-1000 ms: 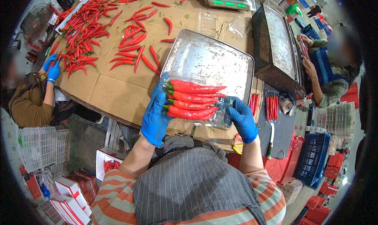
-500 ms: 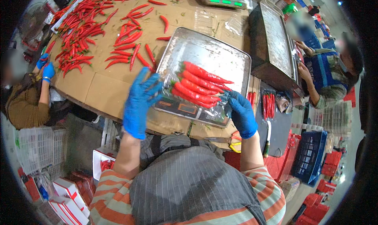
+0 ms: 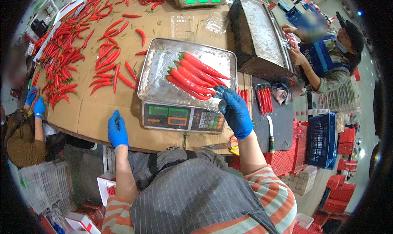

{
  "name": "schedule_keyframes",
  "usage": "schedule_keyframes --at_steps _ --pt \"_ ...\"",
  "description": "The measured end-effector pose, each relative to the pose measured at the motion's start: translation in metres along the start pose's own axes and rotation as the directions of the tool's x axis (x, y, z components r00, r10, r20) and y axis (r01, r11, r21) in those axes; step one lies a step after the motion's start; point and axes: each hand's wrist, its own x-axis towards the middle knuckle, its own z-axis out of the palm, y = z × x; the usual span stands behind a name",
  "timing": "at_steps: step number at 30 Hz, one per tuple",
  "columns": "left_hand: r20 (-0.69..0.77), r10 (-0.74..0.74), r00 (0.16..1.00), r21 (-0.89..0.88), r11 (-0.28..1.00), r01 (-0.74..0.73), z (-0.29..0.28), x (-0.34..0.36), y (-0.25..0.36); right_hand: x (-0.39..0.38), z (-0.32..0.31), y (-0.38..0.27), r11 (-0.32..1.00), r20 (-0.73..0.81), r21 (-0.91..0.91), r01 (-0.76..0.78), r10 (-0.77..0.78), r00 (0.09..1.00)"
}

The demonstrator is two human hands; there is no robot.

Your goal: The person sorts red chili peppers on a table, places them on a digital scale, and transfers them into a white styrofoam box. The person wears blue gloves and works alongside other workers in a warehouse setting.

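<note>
Red chili peppers (image 3: 195,75), several of them side by side with stems at the far left, lie in a clear plastic pack over the scale's metal pan (image 3: 157,76). My right hand (image 3: 237,113), in a blue glove, grips the pack by its near right end, at the pepper tips. Whether the pack touches the pan I cannot tell. Below the pan, the scale's panel (image 3: 184,117) with green displays and a keypad faces me. My left hand (image 3: 118,129), also blue-gloved, is over the cardboard left of the scale, fingers stretched and close together, with nothing visible in it.
Loose chili peppers (image 3: 61,58) cover the table's left side. Right of the scale stand a metal machine (image 3: 262,33), a packed tray of chilies (image 3: 264,99) and a knife (image 3: 271,133). Scissors (image 3: 221,146) lie at the near edge. Co-workers are at left and right.
My left hand has drawn back from the pack toward the near left, its spread fingers coming together. My right hand keeps hold of the pack, now farther back, uncovering the scale's panel.
</note>
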Motion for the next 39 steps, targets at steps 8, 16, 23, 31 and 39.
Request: schedule_keyframes --at_steps 8,16,23,31,39 --pt "-0.043 0.131 0.990 0.304 0.946 -0.112 0.003 -0.007 0.011 0.055 -0.037 -0.045 0.950 -0.204 0.076 0.304 -0.284 0.937" --pt "-0.066 0.147 0.987 0.263 0.957 -0.125 0.007 -0.006 0.011 0.186 -0.151 -0.114 0.793 -0.518 -0.120 0.597 -0.563 0.643" --pt "-0.111 0.146 0.983 0.221 0.968 -0.118 0.007 -0.007 0.008 0.272 -0.204 -0.143 0.825 -0.711 0.040 0.564 -0.373 0.597" --pt "-0.107 0.107 0.989 0.232 0.970 -0.080 0.004 -0.011 0.020 0.291 -0.216 -0.136 0.812 -0.764 0.009 0.584 -0.371 0.528" --pt "-0.121 0.059 0.991 0.193 0.981 -0.035 0.000 -0.013 0.027 0.282 -0.206 -0.121 0.826 -0.686 -0.445 0.346 -0.563 0.461"
